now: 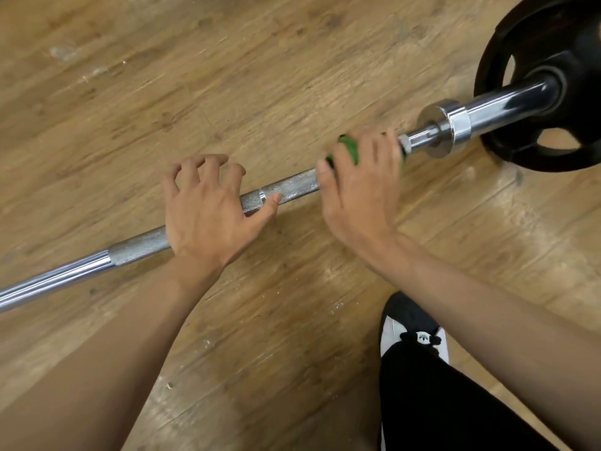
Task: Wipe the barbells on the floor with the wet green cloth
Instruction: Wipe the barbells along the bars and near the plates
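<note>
Worn on the head, wide-angle, single view. Looks forward and steeply down at the floor (195, 76) from close above. Takes in both forearms (113, 336) from the bottom edge, left hand (205, 209) and right hand (361, 190) near centre. Catches the bar (292, 185) running lower left to upper right, cuts off the plate (553, 162) at the right edge, the shoe (409, 317) at bottom right.

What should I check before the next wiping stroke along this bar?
1. Green cloth wrapped on the bar under the right hand: ok.
2. Left hand steadying the barbell: ok.
3. Room ahead toward the collar: not ok; the cloth sits close to it, so stroking back is probably better.
4. Cloth wet enough: cannot tell.
5. Shoe apart from the bar: ok.
</note>
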A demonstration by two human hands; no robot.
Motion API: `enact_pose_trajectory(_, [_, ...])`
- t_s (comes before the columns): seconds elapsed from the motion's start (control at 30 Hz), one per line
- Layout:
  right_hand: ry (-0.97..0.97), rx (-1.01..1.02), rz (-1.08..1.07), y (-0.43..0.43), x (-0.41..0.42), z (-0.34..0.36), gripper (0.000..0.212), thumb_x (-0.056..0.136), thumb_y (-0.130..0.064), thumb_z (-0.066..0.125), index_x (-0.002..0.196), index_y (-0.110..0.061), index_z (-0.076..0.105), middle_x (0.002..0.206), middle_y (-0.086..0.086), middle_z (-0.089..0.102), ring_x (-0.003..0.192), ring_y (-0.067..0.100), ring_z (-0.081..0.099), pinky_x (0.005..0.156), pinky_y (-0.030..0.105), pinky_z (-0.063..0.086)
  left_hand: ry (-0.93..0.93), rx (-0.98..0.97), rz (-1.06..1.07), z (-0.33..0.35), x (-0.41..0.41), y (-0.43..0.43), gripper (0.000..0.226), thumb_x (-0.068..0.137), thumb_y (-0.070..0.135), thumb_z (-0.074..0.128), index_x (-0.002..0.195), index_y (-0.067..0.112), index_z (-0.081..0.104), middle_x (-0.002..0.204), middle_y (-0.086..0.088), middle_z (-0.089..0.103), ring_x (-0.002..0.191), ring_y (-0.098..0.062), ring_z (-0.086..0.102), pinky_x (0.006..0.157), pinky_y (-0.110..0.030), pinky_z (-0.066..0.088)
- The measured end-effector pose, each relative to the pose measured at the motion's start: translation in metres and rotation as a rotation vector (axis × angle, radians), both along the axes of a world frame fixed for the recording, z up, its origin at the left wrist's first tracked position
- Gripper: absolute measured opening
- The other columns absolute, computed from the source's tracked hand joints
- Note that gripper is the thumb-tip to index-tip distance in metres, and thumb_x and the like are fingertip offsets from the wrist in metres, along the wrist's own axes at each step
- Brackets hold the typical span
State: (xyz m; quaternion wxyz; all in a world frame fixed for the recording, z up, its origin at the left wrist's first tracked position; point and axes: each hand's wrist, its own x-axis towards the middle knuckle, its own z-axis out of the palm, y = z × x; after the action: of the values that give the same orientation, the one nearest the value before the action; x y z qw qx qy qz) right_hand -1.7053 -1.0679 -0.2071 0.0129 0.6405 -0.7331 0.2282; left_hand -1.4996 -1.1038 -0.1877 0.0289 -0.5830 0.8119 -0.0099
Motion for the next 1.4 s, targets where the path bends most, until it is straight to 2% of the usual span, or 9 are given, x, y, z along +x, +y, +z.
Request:
enact_pose_trajectory(0.13, [0.044, -0.033, 0.255, 0.022, 0.018, -0.002, 0.056, 0.11, -0.044, 0.027, 0.118, -0.009, 0.07, 0.121, 0.016, 0.065, 0.118, 0.034, 0.054, 0.119, 0.048, 0.027, 0.009, -0.029, 0.009, -0.002, -0.002, 0.019, 0.083, 0.095, 0.08, 0.025, 0.116, 0.015, 0.071, 0.132, -0.012, 0.065, 0.125, -0.037, 0.049, 0.106, -0.052, 0.026])
enact_pose_trajectory(0.23, [0.142, -0.038, 0.352, 0.027, -0.007, -0.005, 0.049, 0.111, -0.042, 0.032, 0.115, -0.009, 0.068, 0.112, 0.015, 0.064, 0.104, 0.035, 0.056, 0.103, 0.048, 0.038, 0.045, -0.054, 0.016, -0.004, -0.001, 0.033, 0.078, 0.095, 0.076, 0.03, 0.113, 0.012, 0.071, 0.131, -0.014, 0.066, 0.125, -0.038, 0.05, 0.11, -0.055, 0.029])
enact_pose_trajectory(0.4, [0.135, 0.018, 0.023, 0.036, -0.068, 0.001, 0.056, 0.112, -0.041, 0.025, 0.095, -0.008, 0.067, 0.094, 0.015, 0.059, 0.091, 0.036, 0.055, 0.095, 0.047, 0.038, 0.084, -0.117, 0.01, -0.011, -0.003, 0.06, 0.071, 0.096, 0.074, 0.037, 0.111, 0.013, 0.07, 0.126, -0.011, 0.069, 0.123, -0.038, 0.054, 0.109, -0.055, 0.033])
enact_pose_trajectory(0.6, [0.149, 0.007, -0.133, 0.064, -0.043, -0.004, 0.056, 0.111, -0.041, 0.027, 0.105, -0.009, 0.072, 0.109, 0.015, 0.063, 0.1, 0.036, 0.054, 0.098, 0.049, 0.037, 0.088, -0.132, 0.011, -0.012, -0.006, 0.09, 0.072, 0.099, 0.072, 0.03, 0.116, 0.014, 0.068, 0.126, -0.009, 0.068, 0.125, -0.037, 0.055, 0.114, -0.055, 0.03])
enact_pose_trajectory(0.83, [0.139, 0.14, 0.205, 0.099, 0.029, 0.01, 0.062, 0.111, -0.045, 0.02, 0.109, -0.012, 0.072, 0.11, 0.011, 0.065, 0.095, 0.029, 0.053, 0.09, 0.044, 0.037, 0.1, -0.165, -0.012, -0.013, -0.004, 0.121, 0.06, 0.105, 0.057, 0.029, 0.124, 0.015, 0.066, 0.133, -0.008, 0.067, 0.126, -0.035, 0.056, 0.114, -0.054, 0.031])
enact_pose_trajectory(0.97, [0.154, 0.068, 0.448, 0.105, 0.01, 0.008, 0.057, 0.112, -0.043, 0.026, 0.113, -0.008, 0.071, 0.11, 0.013, 0.066, 0.093, 0.031, 0.056, 0.084, 0.045, 0.041, 0.099, -0.204, -0.025, -0.017, -0.007, 0.133, 0.055, 0.106, 0.052, 0.032, 0.123, 0.014, 0.067, 0.134, -0.007, 0.067, 0.123, -0.035, 0.058, 0.113, -0.053, 0.031])
enact_pose_trajectory(1.13, [0.19, 0.105, 0.132, 0.104, -0.078, 0.01, 0.059, 0.113, -0.042, 0.023, 0.089, -0.009, 0.066, 0.088, 0.01, 0.057, 0.082, 0.033, 0.052, 0.086, 0.047, 0.04, 0.12, -0.254, -0.044, -0.021, -0.006, 0.141, 0.054, 0.105, 0.051, 0.034, 0.12, 0.013, 0.069, 0.13, -0.007, 0.069, 0.121, -0.035, 0.061, 0.113, -0.052, 0.032])
enact_pose_trajectory(1.3, [0.192, 0.19, -0.148, 0.102, -0.062, 0.014, 0.061, 0.111, -0.041, 0.028, 0.093, -0.005, 0.074, 0.095, 0.012, 0.064, 0.091, 0.034, 0.053, 0.094, 0.048, 0.039, 0.148, -0.304, -0.026, -0.025, -0.01, 0.144, 0.049, 0.105, 0.049, 0.038, 0.115, 0.014, 0.072, 0.128, -0.006, 0.071, 0.117, -0.033, 0.061, 0.108, -0.051, 0.035])
enact_pose_trajectory(1.4, [0.169, 0.246, -0.005, 0.108, -0.004, 0.022, 0.062, 0.11, -0.042, 0.025, 0.1, -0.008, 0.076, 0.101, 0.013, 0.066, 0.096, 0.032, 0.054, 0.091, 0.045, 0.035, 0.138, -0.312, -0.003, -0.025, -0.012, 0.143, 0.046, 0.105, 0.048, 0.039, 0.113, 0.015, 0.071, 0.135, -0.007, 0.068, 0.116, -0.033, 0.059, 0.106, -0.05, 0.037])
